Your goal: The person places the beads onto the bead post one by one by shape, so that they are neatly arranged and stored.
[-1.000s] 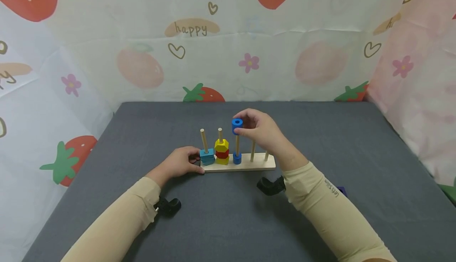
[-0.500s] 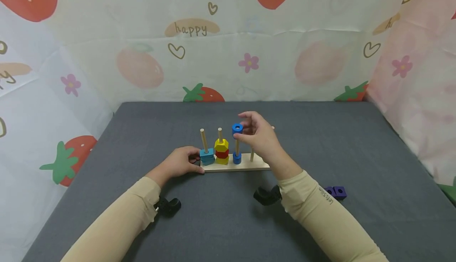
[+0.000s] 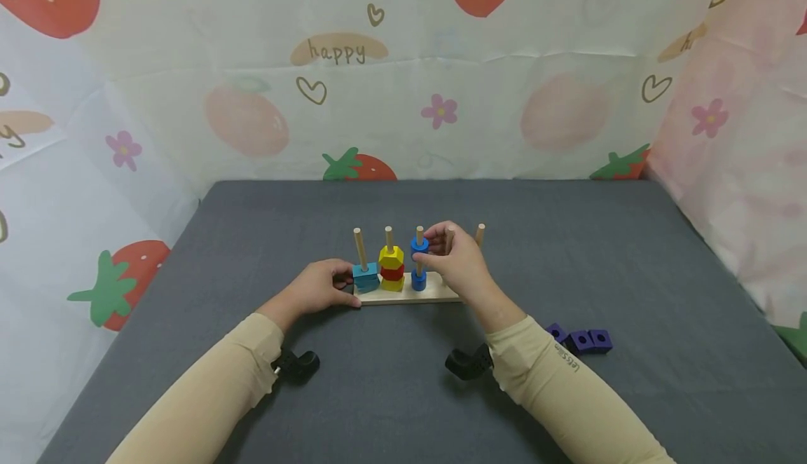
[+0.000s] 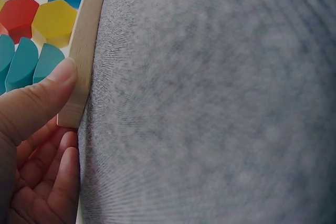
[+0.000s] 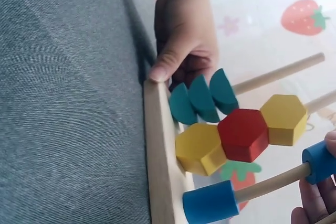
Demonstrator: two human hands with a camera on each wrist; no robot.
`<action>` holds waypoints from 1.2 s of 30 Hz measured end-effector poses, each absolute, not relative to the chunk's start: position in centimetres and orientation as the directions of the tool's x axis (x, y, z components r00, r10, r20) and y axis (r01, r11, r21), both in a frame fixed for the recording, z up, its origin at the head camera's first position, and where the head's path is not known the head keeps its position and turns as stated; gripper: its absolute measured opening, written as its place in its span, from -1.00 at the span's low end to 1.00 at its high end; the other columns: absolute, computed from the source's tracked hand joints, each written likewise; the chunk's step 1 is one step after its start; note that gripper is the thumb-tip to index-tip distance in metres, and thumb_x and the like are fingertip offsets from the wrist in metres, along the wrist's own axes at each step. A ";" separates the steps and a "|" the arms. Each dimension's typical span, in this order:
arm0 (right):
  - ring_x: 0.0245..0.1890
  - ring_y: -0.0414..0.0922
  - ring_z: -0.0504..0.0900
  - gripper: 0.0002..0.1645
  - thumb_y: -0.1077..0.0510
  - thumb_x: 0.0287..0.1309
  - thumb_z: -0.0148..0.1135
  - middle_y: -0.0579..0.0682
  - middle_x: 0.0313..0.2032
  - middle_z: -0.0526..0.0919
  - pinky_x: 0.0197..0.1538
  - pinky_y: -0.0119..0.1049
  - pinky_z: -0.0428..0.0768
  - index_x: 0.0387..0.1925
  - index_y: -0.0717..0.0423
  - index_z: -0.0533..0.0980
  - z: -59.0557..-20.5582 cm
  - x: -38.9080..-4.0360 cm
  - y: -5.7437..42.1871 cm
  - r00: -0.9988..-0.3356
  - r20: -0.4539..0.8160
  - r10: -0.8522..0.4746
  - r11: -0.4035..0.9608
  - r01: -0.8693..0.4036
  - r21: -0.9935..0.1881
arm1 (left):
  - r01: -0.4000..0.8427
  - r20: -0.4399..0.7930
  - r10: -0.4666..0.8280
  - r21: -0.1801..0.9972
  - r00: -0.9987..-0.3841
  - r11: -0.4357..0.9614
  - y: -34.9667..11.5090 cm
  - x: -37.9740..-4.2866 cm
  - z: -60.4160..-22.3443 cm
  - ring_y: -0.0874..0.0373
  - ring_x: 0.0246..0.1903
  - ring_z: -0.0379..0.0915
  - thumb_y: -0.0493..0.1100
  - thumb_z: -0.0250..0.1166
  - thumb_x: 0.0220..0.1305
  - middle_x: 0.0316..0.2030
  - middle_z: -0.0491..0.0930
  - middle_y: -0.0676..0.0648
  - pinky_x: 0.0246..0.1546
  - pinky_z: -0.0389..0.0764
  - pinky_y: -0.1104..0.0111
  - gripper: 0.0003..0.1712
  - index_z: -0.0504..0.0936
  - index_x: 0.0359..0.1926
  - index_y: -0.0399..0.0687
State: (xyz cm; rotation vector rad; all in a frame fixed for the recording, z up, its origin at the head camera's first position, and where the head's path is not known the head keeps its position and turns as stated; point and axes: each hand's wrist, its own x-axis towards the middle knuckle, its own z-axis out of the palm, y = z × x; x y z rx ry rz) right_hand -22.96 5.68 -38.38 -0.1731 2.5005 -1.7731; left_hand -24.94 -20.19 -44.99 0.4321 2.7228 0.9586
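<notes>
A wooden peg stand (image 3: pixel 410 296) with several upright pegs sits on the grey table. My left hand (image 3: pixel 317 286) grips its left end, thumb on the front edge (image 4: pixel 84 66). Teal half-round blocks (image 5: pixel 197 100) are stacked on the leftmost peg. Beside them, a red hexagonal block (image 5: pixel 243 134) sits between two yellow ones. One blue cylinder (image 5: pixel 211 203) rests at the bottom of the third peg. Higher on that same peg, my right hand (image 3: pixel 463 265) pinches another blue cylinder (image 3: pixel 419 245) between thumb and fingers, the peg's tip poking out above it.
Several purple blocks (image 3: pixel 590 341) with holes lie on the table to the right, partly behind the right sleeve (image 3: pixel 561 387). Two bare pegs on the stand's right, including the rightmost peg (image 3: pixel 480 235), stand around the right hand. A printed cloth (image 3: pixel 479 120) hangs behind the table.
The right hand has come down with the blue cylinder, from over the third peg's tip to partway down that peg. More purple blocks show beside the sleeve. The left hand stays put.
</notes>
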 end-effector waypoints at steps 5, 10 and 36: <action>-0.21 -0.06 0.49 -0.64 0.15 0.00 0.35 0.04 -0.23 0.50 -0.09 -0.22 0.51 -0.17 0.10 0.41 -38.9 -22.8 5.6 -0.994 -0.024 -0.105 0.332 -0.012 -0.943 | 0.196 -0.111 0.342 0.639 -0.933 0.744 -20.2 -24.9 -45.0 0.20 -0.20 0.44 0.01 0.49 -0.16 -0.23 0.52 0.03 -0.08 0.51 0.32 -0.48 0.59 -0.12 -0.02; -0.22 -0.04 0.49 -0.65 0.17 -0.02 0.36 0.05 -0.22 0.52 -0.07 -0.20 0.50 -0.19 0.11 0.44 -39.9 -22.9 5.5 -0.995 -0.059 -0.081 0.318 0.030 -0.948 | 0.191 -0.116 0.338 0.639 -0.934 0.745 -20.1 -24.9 -45.0 0.20 -0.20 0.44 0.00 0.49 -0.16 -0.23 0.53 0.03 -0.08 0.51 0.32 -0.48 0.59 -0.12 -0.03; -0.21 -0.05 0.54 -0.65 0.25 -0.10 0.41 0.04 -0.25 0.54 -0.08 -0.18 0.53 -0.25 0.12 0.45 -43.1 -23.4 5.4 -0.991 -0.115 -0.063 0.305 0.091 -0.948 | 0.190 -0.113 0.339 0.646 -0.934 0.740 -20.2 -24.8 -45.0 0.19 -0.21 0.43 -0.01 0.49 -0.16 -0.24 0.51 0.03 -0.08 0.51 0.33 -0.48 0.59 -0.11 -0.03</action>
